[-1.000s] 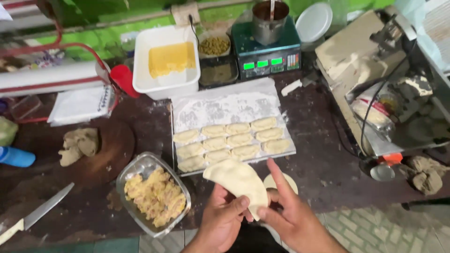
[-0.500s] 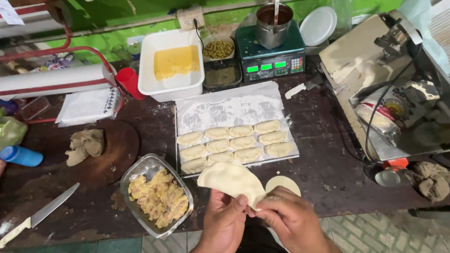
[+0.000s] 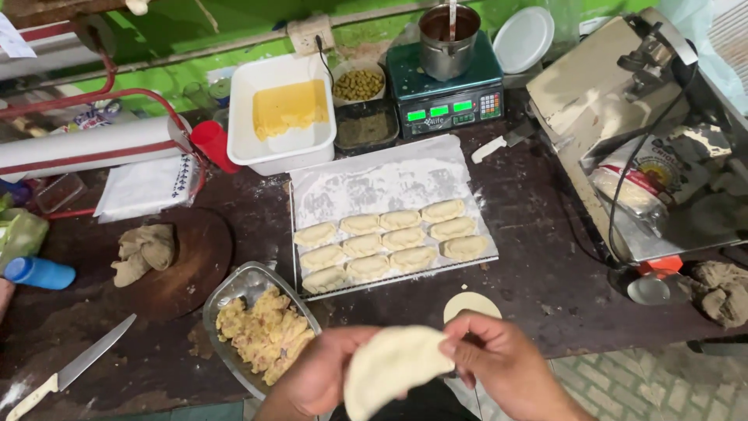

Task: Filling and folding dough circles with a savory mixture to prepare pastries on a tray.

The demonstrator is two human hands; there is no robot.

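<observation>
I've got the folded dough round [image 3: 393,366] low in the frame, cupped in my left hand [image 3: 319,374], fingers curled under it. My right hand [image 3: 506,362] pinches its edge, fingertips [image 3: 460,351] closed tight on the seam. Just beyond, a flat dough disc [image 3: 470,304] lies on the dark table [image 3: 545,257]. The glass dish of filling [image 3: 265,331] sits just left of my hands. Farther up, the floured tray [image 3: 374,187] carries 11 shaped pastries [image 3: 389,240] in 3 rows. A knife [image 3: 74,366] lies far left.
</observation>
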